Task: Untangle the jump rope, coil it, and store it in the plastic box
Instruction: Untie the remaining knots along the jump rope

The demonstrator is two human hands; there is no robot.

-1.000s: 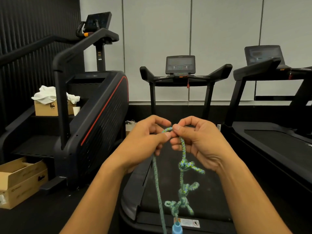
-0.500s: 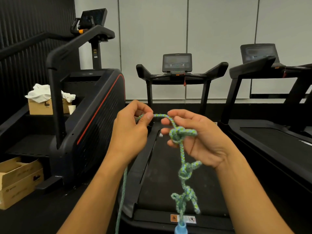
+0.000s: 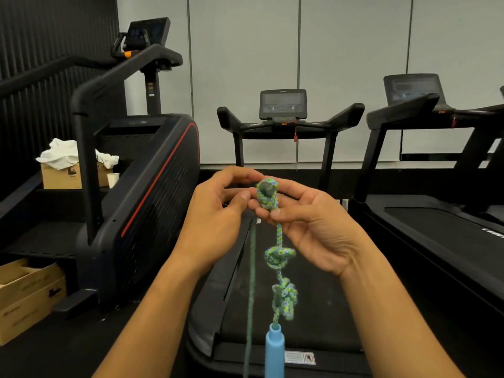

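Note:
A green-and-blue speckled jump rope [image 3: 278, 236] hangs in front of me with three knots along it. The top knot [image 3: 267, 196] sits on the fingers of my right hand [image 3: 305, 222], which holds it palm up with fingers curled under it. My left hand [image 3: 218, 211] faces it, thumb and forefinger close to the knot; the fingers partly hide how they touch it. Two more knots [image 3: 278, 257] [image 3: 285, 296] dangle below, ending in a light blue handle [image 3: 275, 347]. A second strand [image 3: 252, 282] drops straight down from my left hand. No plastic box is in view.
A treadmill [image 3: 283, 126] stands straight ahead, its belt under my hands. Another treadmill [image 3: 436, 214] is on the right and a stair climber [image 3: 141, 186] on the left. Cardboard boxes [image 3: 27, 293] sit at lower left, one with white cloth [image 3: 65, 154] farther back.
My hands rose and drew the rope up, bringing the top knot into my right fingers. The knot has rolled onto my right hand's fingertips and the blue handle has come up into view.

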